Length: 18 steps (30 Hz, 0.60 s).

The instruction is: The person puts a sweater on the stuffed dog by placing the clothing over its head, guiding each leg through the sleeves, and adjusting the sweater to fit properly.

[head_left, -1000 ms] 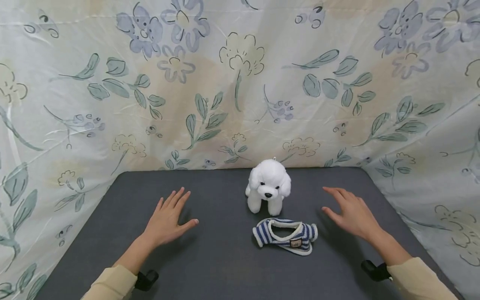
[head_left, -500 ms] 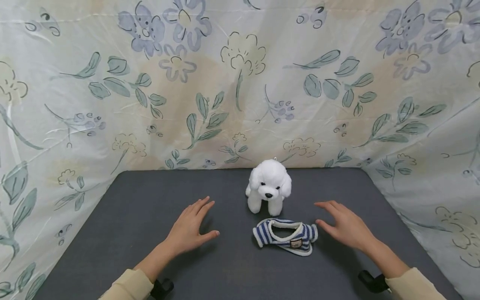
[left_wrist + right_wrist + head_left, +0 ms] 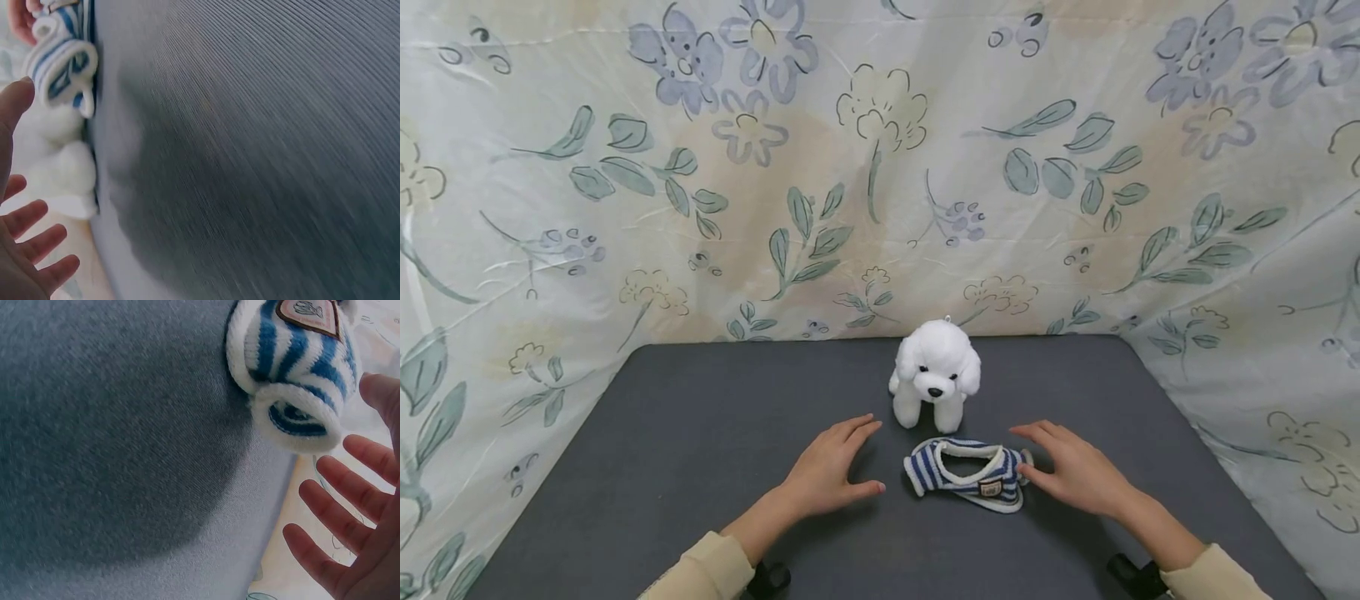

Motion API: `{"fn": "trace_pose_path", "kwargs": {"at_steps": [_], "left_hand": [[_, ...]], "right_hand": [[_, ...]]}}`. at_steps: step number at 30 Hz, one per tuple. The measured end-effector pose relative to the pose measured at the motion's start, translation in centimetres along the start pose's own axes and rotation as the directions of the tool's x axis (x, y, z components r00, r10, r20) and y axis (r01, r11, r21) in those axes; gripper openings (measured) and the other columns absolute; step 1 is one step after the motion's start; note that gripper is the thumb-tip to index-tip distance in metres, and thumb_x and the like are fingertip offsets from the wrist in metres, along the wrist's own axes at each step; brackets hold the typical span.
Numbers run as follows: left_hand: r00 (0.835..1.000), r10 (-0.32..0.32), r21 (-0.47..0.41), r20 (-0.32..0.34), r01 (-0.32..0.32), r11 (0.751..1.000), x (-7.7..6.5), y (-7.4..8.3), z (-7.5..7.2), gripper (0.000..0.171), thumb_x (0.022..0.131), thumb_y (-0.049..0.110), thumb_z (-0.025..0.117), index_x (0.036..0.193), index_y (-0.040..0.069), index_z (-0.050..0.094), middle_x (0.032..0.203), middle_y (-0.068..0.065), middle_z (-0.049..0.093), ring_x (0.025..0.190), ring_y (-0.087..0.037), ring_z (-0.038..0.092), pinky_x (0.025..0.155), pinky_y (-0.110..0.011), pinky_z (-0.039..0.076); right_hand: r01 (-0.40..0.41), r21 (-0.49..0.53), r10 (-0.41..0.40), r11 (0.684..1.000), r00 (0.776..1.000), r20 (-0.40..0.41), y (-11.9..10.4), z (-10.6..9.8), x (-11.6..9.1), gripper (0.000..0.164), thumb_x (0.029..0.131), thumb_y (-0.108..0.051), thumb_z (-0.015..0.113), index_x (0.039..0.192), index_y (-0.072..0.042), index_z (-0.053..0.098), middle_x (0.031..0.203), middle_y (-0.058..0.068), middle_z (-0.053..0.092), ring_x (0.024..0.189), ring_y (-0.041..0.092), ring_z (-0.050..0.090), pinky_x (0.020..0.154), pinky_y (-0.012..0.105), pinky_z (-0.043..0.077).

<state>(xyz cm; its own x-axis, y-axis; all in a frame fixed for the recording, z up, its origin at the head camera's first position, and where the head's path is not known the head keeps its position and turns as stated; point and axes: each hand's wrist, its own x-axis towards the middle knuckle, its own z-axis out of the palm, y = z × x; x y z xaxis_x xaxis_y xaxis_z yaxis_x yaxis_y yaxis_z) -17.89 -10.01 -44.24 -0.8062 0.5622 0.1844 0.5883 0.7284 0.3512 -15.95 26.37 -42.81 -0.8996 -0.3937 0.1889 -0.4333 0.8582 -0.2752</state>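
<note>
A small knitted sweater point(image 3: 928, 468) with blue and white stripes and a patch lies flat on the table. Just behind it a white plush dog point(image 3: 937, 367) stands upright, facing me. My left hand point(image 3: 827, 473), fingers spread, is a short way left of the sweater and holds nothing. On the other side my right hand point(image 3: 1075, 467) has its thumb and fingertips right at the sweater's right sleeve, overlapping it in the head view. The right wrist view shows the sleeve opening point(image 3: 299, 420) beside the spread fingers. Nothing is gripped by either hand.
The dark grey table point(image 3: 700, 400) carries the dog near its back edge. A floral curtain point(image 3: 880, 167) hangs behind and along both sides. Black wrist straps point(image 3: 1135, 577) sit at the cuffs of light sleeves point(image 3: 707, 567).
Both hands have moved inward toward the sweater, the left by a longer way to the right, the right slightly left and nearer. The dog and sweater have stayed in place.
</note>
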Motion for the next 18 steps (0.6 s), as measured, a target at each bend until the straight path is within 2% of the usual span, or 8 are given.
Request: {"fn": "trace_pose_path", "kwargs": {"at_steps": [6,12,18], "left_hand": [[0.999,0.041,0.007,0.022,-0.041,0.999,1.5,1.8,0.7,0.079,0.077,0.053,0.066,0.14,0.017,0.038,0.142,-0.002,0.038,0.127,-0.022,0.041,0.099,-0.046,0.037],[0.995,0.096,0.026,-0.009,-0.096,0.995,2.9,3.0,1.9,0.076,0.075,0.052,0.069,0.137,0.018,0.041,0.137,-0.001,0.044,0.122,-0.02,0.045,0.097,-0.041,0.039],[0.996,0.087,0.015,0.0,-0.087,0.996,4.0,3.8,2.6,0.072,0.076,0.048,0.071,0.135,0.018,0.044,0.13,-0.001,0.051,0.116,-0.019,0.051,0.094,-0.038,0.042]], "right_hand": [[-0.015,0.008,0.015,1.0,1.0,0.027,-0.4,0.5,0.0,0.048,0.081,-0.039,0.068,0.12,-0.014,0.059,0.11,0.0,0.06,0.098,0.02,0.06,0.074,0.039,0.05],[0.007,0.009,-0.007,1.0,1.0,0.029,-0.7,1.1,0.0,0.047,0.082,-0.042,0.066,0.119,-0.014,0.06,0.109,-0.002,0.06,0.096,0.017,0.06,0.074,0.037,0.05],[0.013,0.019,-0.014,1.0,1.0,0.024,-0.8,1.3,0.2,0.044,0.082,-0.041,0.067,0.116,-0.014,0.062,0.108,-0.002,0.062,0.097,0.018,0.06,0.076,0.039,0.05]]}}
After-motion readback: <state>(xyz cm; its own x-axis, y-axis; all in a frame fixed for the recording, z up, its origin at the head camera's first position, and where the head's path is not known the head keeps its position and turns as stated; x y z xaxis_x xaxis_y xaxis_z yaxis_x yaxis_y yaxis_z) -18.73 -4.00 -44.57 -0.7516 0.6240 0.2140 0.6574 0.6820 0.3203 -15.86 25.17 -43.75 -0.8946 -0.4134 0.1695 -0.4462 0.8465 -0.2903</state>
